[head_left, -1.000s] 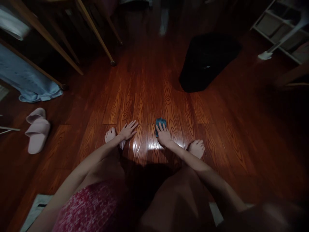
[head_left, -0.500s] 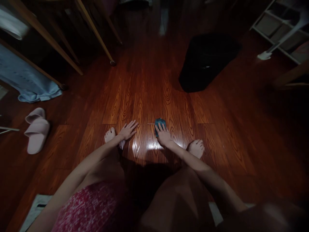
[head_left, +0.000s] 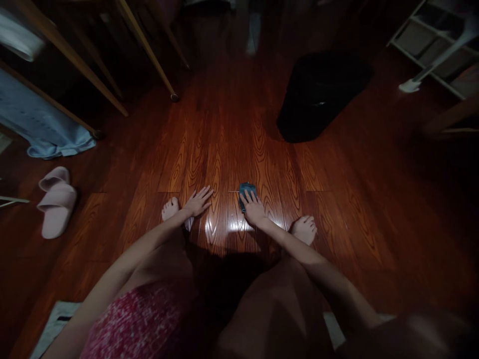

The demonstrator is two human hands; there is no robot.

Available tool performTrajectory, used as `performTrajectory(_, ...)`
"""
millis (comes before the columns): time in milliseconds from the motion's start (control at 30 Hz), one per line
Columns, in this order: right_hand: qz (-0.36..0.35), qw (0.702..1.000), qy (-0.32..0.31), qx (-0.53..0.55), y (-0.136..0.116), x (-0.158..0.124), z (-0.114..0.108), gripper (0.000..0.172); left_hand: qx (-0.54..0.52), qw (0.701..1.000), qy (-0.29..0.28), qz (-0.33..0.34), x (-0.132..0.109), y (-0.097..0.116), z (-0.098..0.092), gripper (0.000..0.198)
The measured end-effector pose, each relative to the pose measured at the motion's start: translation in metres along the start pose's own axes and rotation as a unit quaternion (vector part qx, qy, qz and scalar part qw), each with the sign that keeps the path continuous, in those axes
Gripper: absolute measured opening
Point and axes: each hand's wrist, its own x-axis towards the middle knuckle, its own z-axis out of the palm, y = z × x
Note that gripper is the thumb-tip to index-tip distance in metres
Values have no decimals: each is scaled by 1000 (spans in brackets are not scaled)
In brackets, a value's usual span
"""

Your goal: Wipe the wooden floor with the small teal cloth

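My right hand (head_left: 255, 210) lies flat on a small teal folded piece (head_left: 247, 188), which looks like cloth. Its fingers are spread over the near part, and the palm hides some of it. To the left, my left hand (head_left: 198, 202) is stretched out over the wooden floor (head_left: 228, 164), fingers apart and nothing in them. Whether its palm touches the boards I cannot tell. A pale thing (head_left: 189, 223), too small to name, shows just below the left wrist. The teal piece rests on the floor between my two bare feet.
A black upright case or bin (head_left: 318, 99) stands ahead on the right. Pink slippers (head_left: 58, 204) lie at the left, below a hanging light blue cloth (head_left: 56, 122). Wooden furniture legs (head_left: 149, 50) rise at the upper left. A white shelf rack (head_left: 419, 40) is at the upper right.
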Motion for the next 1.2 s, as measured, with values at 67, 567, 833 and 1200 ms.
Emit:
performTrajectory(67, 2, 1000, 0, -5, -1, 1, 1, 73, 0, 1000, 1, -1, 0, 0, 0, 66)
performTrajectory(567, -3, 1000, -1, 8, 6, 3, 5, 76, -5, 1000, -8, 3, -1, 1, -2, 68)
performTrajectory(833, 3, 1000, -21, 10, -3, 3, 5, 70, -3, 1000, -12, -3, -2, 2, -4, 68)
performTrajectory(1200, 4, 1000, -9, 5, -4, 3, 3, 71, -2, 1000, -5, 1, -2, 3, -4, 67)
